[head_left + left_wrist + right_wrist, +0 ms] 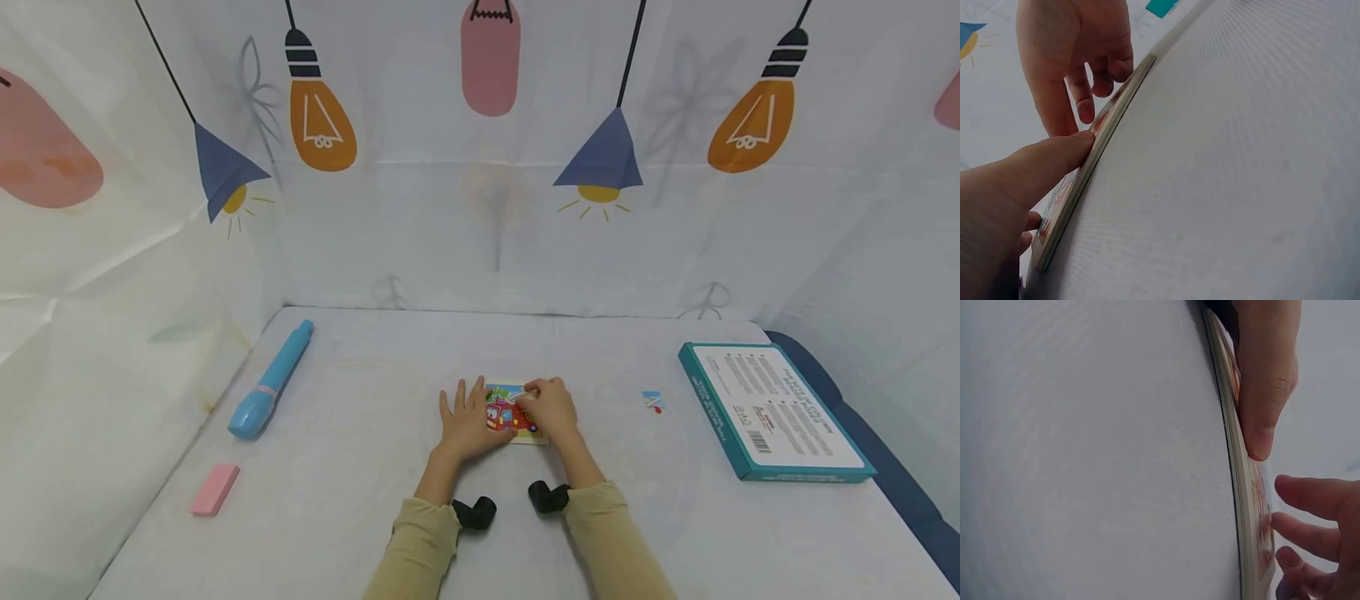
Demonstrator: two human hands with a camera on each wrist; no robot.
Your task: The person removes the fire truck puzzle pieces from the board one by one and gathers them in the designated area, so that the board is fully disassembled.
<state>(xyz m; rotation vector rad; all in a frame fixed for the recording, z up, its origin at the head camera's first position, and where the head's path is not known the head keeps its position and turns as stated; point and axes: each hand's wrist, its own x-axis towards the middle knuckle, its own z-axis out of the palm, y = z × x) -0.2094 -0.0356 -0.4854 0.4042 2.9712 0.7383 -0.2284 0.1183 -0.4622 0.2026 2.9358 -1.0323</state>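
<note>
A small picture puzzle board (501, 414) with a red vehicle on it lies on the white table. My left hand (467, 425) rests over its left side with fingers spread, and the thumb (1075, 147) presses on the near edge. My right hand (551, 408) is at the far right part of the board. Its fingertips (1282, 520) touch the picture, slightly bent, and no piece shows between them in the right wrist view. To the right lies a loose blue puzzle piece (653, 401) with a red spot.
A teal and white box (776, 412) lies at the right edge of the table. On the left are a blue microphone-shaped thing (272, 379) and a pink block like an eraser (215, 490). A printed cloth (435, 217) hangs behind the table.
</note>
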